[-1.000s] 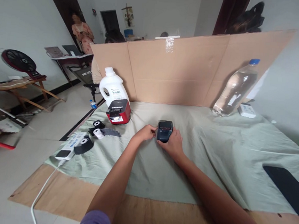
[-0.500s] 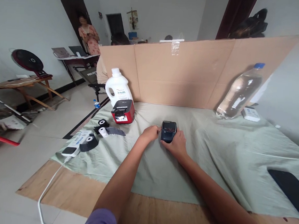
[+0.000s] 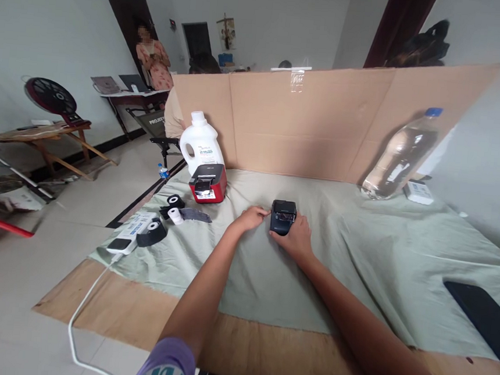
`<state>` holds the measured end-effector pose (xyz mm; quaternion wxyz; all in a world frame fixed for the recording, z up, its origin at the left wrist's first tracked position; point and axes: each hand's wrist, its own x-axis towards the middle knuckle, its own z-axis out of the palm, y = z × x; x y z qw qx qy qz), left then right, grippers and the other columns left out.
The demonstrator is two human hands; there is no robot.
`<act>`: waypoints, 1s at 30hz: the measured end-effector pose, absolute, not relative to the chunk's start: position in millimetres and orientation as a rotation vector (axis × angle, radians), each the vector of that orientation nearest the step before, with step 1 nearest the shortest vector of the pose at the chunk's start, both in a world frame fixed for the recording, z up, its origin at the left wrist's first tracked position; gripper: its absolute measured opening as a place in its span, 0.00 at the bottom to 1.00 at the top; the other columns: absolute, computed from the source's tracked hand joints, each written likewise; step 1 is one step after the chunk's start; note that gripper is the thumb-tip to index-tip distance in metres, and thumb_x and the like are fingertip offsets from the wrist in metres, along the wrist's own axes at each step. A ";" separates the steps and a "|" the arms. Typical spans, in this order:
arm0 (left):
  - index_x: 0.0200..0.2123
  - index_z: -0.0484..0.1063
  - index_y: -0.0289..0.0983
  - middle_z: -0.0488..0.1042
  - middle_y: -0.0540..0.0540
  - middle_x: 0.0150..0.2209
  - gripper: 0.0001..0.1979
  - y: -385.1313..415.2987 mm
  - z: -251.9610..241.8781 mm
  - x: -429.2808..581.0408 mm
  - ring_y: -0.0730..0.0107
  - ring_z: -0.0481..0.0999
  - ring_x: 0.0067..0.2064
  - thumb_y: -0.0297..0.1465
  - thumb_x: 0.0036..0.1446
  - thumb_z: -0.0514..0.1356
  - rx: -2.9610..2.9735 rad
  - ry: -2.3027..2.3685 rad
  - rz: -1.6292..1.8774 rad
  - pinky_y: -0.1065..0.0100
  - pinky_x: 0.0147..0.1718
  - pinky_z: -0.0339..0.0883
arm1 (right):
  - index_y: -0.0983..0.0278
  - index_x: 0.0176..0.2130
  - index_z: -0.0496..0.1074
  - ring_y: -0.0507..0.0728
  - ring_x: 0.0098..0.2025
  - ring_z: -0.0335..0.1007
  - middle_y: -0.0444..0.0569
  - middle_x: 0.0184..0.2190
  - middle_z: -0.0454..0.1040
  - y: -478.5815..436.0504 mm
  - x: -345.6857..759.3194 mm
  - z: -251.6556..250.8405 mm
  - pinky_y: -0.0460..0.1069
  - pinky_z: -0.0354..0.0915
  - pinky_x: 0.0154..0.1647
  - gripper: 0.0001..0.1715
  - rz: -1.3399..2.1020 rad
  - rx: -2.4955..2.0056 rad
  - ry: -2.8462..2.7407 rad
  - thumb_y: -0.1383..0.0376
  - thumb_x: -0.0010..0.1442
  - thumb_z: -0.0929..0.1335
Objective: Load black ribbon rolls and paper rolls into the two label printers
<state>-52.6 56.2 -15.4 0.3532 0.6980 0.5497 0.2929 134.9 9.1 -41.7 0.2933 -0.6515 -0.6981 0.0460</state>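
Observation:
A small dark portable printer [image 3: 282,218] stands on the green cloth in front of me, its black lid tilted up at the far side. My right hand [image 3: 299,237] is wrapped around its right side, with the thumb along the near edge. On the other side, my left hand [image 3: 252,218] has its fingers curled in, and one fingertip reaches the printer's left side. Nothing shows inside the left hand. What lies inside the printer is too small to make out.
Left of my hands are a red and black printer [image 3: 209,184], a white jug [image 3: 201,142], a white paper roll [image 3: 175,216], black rolls and a power strip [image 3: 122,245]. A cardboard screen [image 3: 303,128] borders the back. At right are a large bottle [image 3: 402,154] and a phone [image 3: 483,319].
The lid of the small printer has swung further up and back. Both hands remain at its sides. The whole view has shifted slightly.

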 end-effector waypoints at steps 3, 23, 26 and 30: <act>0.42 0.82 0.38 0.79 0.44 0.53 0.23 63.3 -21.8 -54.4 0.60 0.74 0.57 0.20 0.47 0.54 1.761 1.334 0.859 0.61 0.59 0.64 | 0.72 0.61 0.55 0.70 0.55 0.65 0.63 0.50 0.67 8.8 135.5 -42.3 0.58 0.62 0.52 0.53 0.127 -1.730 -1.860 0.47 0.48 0.74; 0.58 0.74 0.37 0.72 0.46 0.61 0.23 80.1 -15.9 -8.4 0.65 0.66 0.66 0.25 0.60 0.53 1.715 1.539 1.110 0.64 0.65 0.56 | 0.73 0.63 0.54 0.72 0.56 0.64 0.65 0.53 0.67 7.1 135.7 -39.0 0.60 0.60 0.54 0.56 0.172 -1.727 -1.859 0.46 0.48 0.74; 0.52 0.78 0.39 0.76 0.46 0.57 0.20 80.7 2.4 -6.4 0.64 0.72 0.60 0.26 0.60 0.54 1.870 1.611 1.010 0.66 0.61 0.62 | 0.72 0.63 0.55 0.71 0.56 0.64 0.64 0.52 0.67 7.2 136.1 -39.0 0.59 0.60 0.53 0.55 0.189 -1.723 -1.860 0.46 0.48 0.74; 0.32 0.84 0.43 0.83 0.47 0.41 0.09 89.3 31.1 1.5 0.55 0.78 0.50 0.26 0.47 0.67 2.056 1.630 0.657 0.64 0.54 0.67 | 0.73 0.62 0.55 0.71 0.55 0.63 0.65 0.52 0.67 8.2 135.7 -39.9 0.59 0.59 0.53 0.55 0.182 -1.719 -1.844 0.46 0.48 0.74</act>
